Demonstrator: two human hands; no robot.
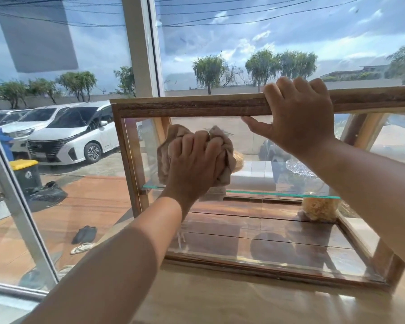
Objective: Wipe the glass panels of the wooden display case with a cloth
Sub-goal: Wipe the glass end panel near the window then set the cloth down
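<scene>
While the wooden display case point(187, 108) stands on the counter point(220, 305), your left hand point(194, 157) reaches inside it, fingers closed around a bunched tan cloth point(166, 150) pressed to the glass panel point(147, 141) near the case's left end. Your right hand point(297, 113) grips the case's top rail, thumb beneath.

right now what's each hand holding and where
The left hand holds a bunched tan cloth against the glass. The right hand grips the display case's top wooden rail, fingers over it.
</scene>
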